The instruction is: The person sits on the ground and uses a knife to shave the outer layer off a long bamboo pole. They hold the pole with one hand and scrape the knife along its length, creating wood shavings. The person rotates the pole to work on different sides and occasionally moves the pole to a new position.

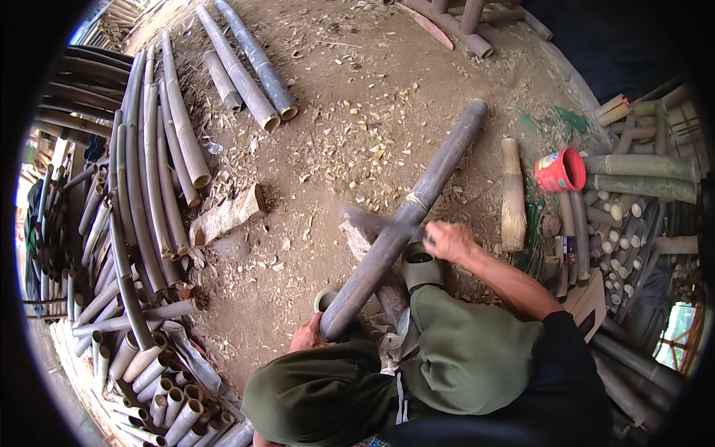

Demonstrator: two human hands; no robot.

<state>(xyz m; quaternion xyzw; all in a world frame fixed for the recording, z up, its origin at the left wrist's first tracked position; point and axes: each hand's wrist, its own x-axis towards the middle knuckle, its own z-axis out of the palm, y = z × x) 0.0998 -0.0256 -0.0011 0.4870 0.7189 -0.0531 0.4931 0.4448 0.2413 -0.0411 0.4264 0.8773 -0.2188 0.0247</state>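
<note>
A thick dark bamboo pole (436, 175) lies slantwise before me, from beside my left knee up to the far right. Its near end is at my left hand (307, 334), whose fingers are closed around it and partly hidden. My right hand (449, 242) is closed on the handle of a large knife (372, 221). Motion smears the blade, which crosses over the pole just below a pale ring at its node; I cannot tell whether it touches. Under the pole, a wooden block (357, 237) shows in part between my feet.
Bamboo poles (153, 164) are stacked on the left, with cut tubes (182, 417) below them. A pale log (227, 214) lies left of centre. On the right are an upright-looking log (512, 197), a red bucket (560, 170) and more bamboo (640, 165). Chips litter the dirt floor (357, 89).
</note>
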